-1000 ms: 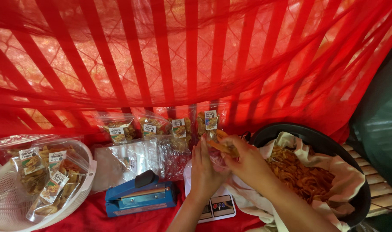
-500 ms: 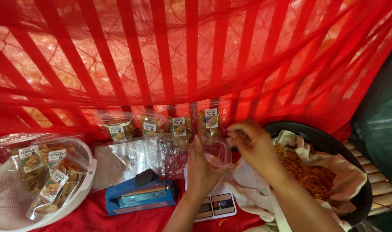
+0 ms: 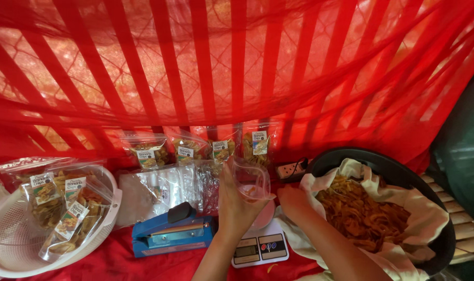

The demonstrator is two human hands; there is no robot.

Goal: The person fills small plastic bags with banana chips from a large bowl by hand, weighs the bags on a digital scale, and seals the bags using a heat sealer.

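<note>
One clear plastic pouch (image 3: 250, 179), open at the top and holding a few yellow-orange chips at its bottom, is held upright above a white digital kitchen scale (image 3: 260, 248). The left hand (image 3: 236, 203) has its grip clenched around the left side of the pouch, fingers pointing up. The right hand (image 3: 293, 202) sits just beside the pouch at the edge of a cream cloth (image 3: 429, 218); whether its grip is closed or released cannot be told, and it does not visibly hold anything.

The cream cloth lines a round black basin (image 3: 445, 244) to the right, filled with a heap of fried yellow-orange chips (image 3: 359, 213). A blue heat sealer with a black handle (image 3: 172, 234) lies just left of the scale on the red cloth-covered table (image 3: 117, 260). A stack of empty clear pouches (image 3: 164, 190) lies behind the sealer. Four filled, labelled pouches (image 3: 203, 151) stand in a row against the red striped netting (image 3: 237, 67). A white perforated plastic basket (image 3: 18, 244) at far left holds more filled, labelled pouches. A white power strip (image 3: 291, 169) lies between the standing pouches and the basin.
</note>
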